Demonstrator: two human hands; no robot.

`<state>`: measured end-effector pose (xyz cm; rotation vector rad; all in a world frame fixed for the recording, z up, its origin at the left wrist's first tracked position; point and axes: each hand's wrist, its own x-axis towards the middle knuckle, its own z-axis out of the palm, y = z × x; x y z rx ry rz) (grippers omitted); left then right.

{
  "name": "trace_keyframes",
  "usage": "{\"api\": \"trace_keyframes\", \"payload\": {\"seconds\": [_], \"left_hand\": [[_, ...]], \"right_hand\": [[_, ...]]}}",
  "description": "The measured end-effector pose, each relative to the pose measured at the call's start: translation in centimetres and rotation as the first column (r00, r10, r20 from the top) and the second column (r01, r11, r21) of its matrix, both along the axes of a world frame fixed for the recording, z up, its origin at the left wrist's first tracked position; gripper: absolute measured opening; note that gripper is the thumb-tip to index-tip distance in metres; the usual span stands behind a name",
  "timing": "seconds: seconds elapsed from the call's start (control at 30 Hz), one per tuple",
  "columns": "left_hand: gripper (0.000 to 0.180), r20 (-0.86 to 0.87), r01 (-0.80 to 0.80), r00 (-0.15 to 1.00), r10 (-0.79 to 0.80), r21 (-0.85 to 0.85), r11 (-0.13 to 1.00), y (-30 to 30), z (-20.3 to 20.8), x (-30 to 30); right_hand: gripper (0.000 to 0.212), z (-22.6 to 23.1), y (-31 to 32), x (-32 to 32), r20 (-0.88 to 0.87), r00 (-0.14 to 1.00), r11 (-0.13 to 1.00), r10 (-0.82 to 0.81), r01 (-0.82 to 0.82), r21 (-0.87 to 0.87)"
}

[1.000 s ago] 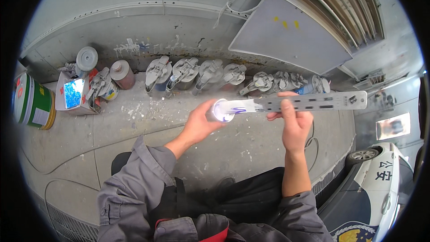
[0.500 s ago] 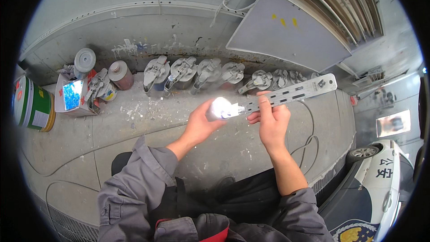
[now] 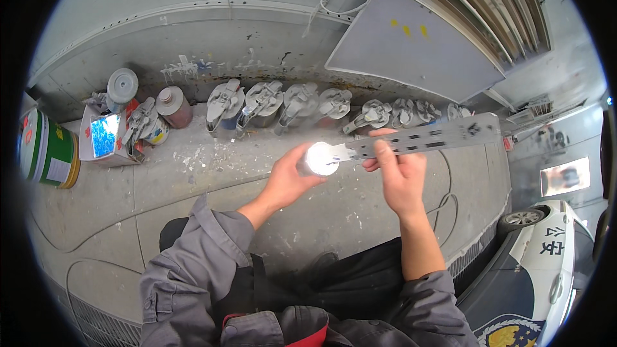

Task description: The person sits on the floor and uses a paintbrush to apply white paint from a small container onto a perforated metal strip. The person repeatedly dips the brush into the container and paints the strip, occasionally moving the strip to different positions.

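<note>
My left hand [image 3: 286, 178] is wrapped round the side of a small cup [image 3: 321, 159], held up above the floor. The cup's opening glows white, so bright that its contents are hard to make out. In my right hand [image 3: 402, 180] is a long, flat paint stirring stick [image 3: 443, 137] with slots and dark marks, gripped between thumb and fingers near its left end. That end reaches over the cup's rim; whether it dips into anything I cannot tell. The stick's far end is blurred and points right.
Along the wall stand several lidded paint cans [image 3: 262, 103]. At left are a green bucket [image 3: 54, 148], a cardboard box [image 3: 106, 138] and a bottle [image 3: 173, 108]. A hose [image 3: 186, 198] crosses the paint-spotted floor. A car [image 3: 540, 263] is at right, below a leaning panel [image 3: 411, 45].
My right hand has shifted slightly right, and the stirring stick's far end has swung right and a little down. The cup's opening now shows more fully. My left hand stays nearly in place.
</note>
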<state>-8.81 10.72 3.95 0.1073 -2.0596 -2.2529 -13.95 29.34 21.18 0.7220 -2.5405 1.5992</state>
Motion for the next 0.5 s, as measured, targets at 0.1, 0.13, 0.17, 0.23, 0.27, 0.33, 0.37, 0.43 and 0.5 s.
{"api": "trace_keyframes", "payload": {"seconds": [0.1,0.13,0.17,0.23,0.27,0.33,0.37,0.43,0.5], "left_hand": [[0.077,0.004,0.008,1.000,-0.008,0.032,0.999,0.1,-0.2,0.0],[0.077,0.012,0.009,1.000,-0.009,0.030,1.000,0.1,-0.1,0.0],[0.077,0.020,0.011,1.000,-0.012,0.028,1.000,0.1,0.0,0.0],[0.077,0.027,0.012,1.000,-0.013,0.017,1.000,0.2,0.1,0.0],[0.077,0.027,0.011,1.000,-0.012,0.006,1.000,0.2,0.1,-0.1],[0.077,0.025,0.007,1.000,-0.007,-0.001,1.000,0.0,0.2,-0.1],[0.077,0.022,0.002,1.000,-0.002,0.003,1.000,-0.2,0.2,0.0],[0.077,0.021,-0.003,1.000,0.003,0.002,1.000,-0.4,0.4,0.0],[0.077,0.025,-0.007,1.000,0.007,-0.008,1.000,-0.6,0.4,0.1]], "right_hand": [[0.023,-1.8,-0.6,0.2,0.060,0.998,0.998,-0.028,0.025,0.055],[0.023,-2.0,-0.9,0.4,0.082,0.996,0.997,-0.042,0.037,0.065],[0.024,-1.9,-1.0,0.4,0.100,0.993,0.997,-0.065,0.060,0.049],[0.024,-1.6,-1.0,0.2,0.155,0.983,0.990,-0.099,0.114,-0.088],[0.024,-1.4,-1.1,0.1,0.185,0.976,0.977,-0.114,0.143,-0.155],[0.026,-0.1,-0.6,0.0,0.193,0.974,0.965,-0.117,0.158,-0.211],[0.026,0.4,-0.1,-0.2,0.188,0.976,0.957,-0.105,0.151,-0.248],[0.027,1.8,0.3,0.1,0.173,0.978,0.946,-0.120,0.165,-0.279],[0.027,3.1,0.2,0.6,0.106,0.991,0.957,-0.085,0.111,-0.269]]}}
